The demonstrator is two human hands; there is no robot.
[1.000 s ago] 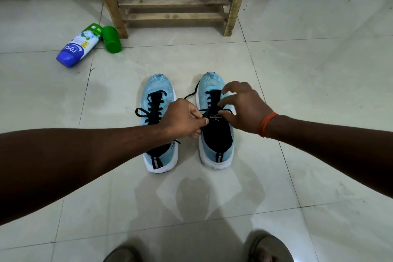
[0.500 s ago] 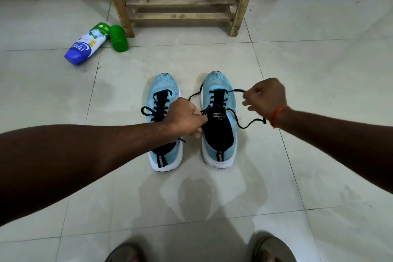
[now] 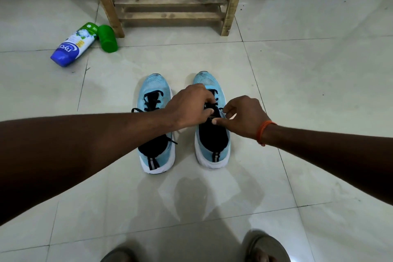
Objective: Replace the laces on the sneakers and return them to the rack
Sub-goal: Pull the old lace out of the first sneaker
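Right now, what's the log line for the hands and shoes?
left hand: pinches black lace on light blue knit sneaker | right hand: pinches same lace | other sneaker: laced, beside it | wooden rack: behind shoes

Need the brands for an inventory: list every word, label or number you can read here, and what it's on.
"nyc": white letters on the blue-and-green bottle; following letters unclear.
Bottle's yellow patch: too small to read.
Tongue tag of the sneaker under the left hand and right hand: mostly hidden, unreadable.
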